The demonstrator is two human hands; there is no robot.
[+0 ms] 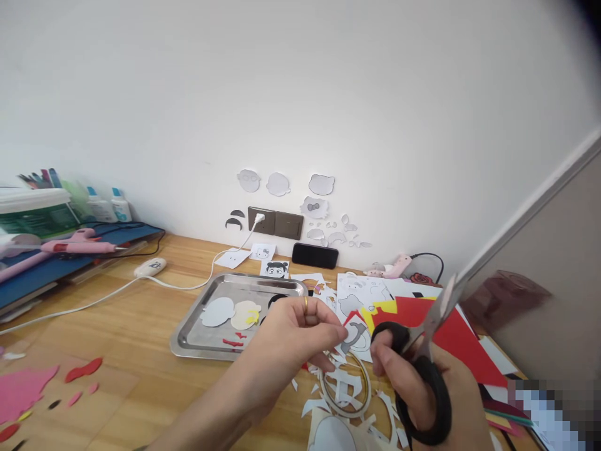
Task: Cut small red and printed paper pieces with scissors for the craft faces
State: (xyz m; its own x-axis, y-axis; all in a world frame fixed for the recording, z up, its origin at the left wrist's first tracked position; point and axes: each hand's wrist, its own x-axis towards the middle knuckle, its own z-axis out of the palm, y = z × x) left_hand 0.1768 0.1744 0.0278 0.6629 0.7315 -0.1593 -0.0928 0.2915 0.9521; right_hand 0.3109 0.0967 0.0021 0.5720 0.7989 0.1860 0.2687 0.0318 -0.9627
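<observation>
My left hand (300, 332) is closed in a pinch at a small white paper piece with a grey printed shape (354, 338); red shows along its upper edge. My right hand (417, 388) grips scissors (429, 351) by their black handles, thumb and fingers through the loops. Their blades are parted and point up and to the right, away from the paper. Below the hands, a roll of tape (346, 410) rests among white paper scraps (387, 407). Behind my left forearm, a metal tray (188, 335) bears head-shaped cutouts (218, 312) and red bits.
Red sheets (436, 332) and printed pages (364, 288) lie at the right. A black phone (315, 255) leans against the wall below switches. At the left are a pink glue gun (82, 243), a white cable (183, 286) and coloured cutouts (23, 388). Cutouts are on the wall.
</observation>
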